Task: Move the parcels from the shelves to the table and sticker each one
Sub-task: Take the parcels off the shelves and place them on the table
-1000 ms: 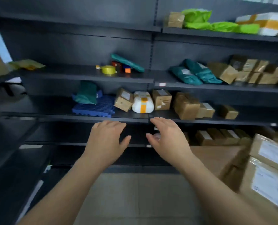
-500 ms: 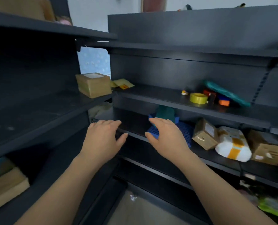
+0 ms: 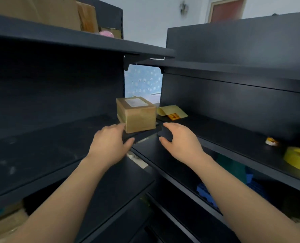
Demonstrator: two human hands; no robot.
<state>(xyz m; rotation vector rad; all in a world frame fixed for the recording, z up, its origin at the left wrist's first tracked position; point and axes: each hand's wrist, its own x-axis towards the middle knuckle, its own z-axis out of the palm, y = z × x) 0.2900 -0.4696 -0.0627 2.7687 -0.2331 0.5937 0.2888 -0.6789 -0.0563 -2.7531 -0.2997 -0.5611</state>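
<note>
Cardboard, top left: brown boxes (image 3: 58, 13) crowd the highest board of the left rack, none taken down yet.
Cardboard, bottom left: brown packaging (image 3: 3, 225) shows on a low board, too blurred to say more.
Left shelf (image 3: 49, 141): dark metal at chest height, and its right-hand end carries the box being reached for.
Parcel (image 3: 137, 114): a small brown carton with a white label on top. It stands upright at the corner where the two racks meet and is not lifted.
Yellow mailer (image 3: 172, 112): lies flat just right of the carton on the right shelf (image 3: 233, 135).
Tape roll (image 3: 298, 158): yellow, far right on that same board, well apart from the hands.
Progress: early in this round, I'd judge. The carton has to be grasped, carried off and stickered, and plenty of goods remain on the racks. No table or sticker is in view.
Left hand (image 3: 109, 144): arm stretched forward, palm down, fingers straight and thumb spread wide. The fingertips are at the carton's lower left corner, though I cannot tell if they touch it.
Right hand (image 3: 179, 144): arm likewise extended, fingers loosely curved with the thumb apart, and nothing is in its grasp. It hovers just right of the carton, clear of it, level with its partner as if to cup the box from both sides.
</note>
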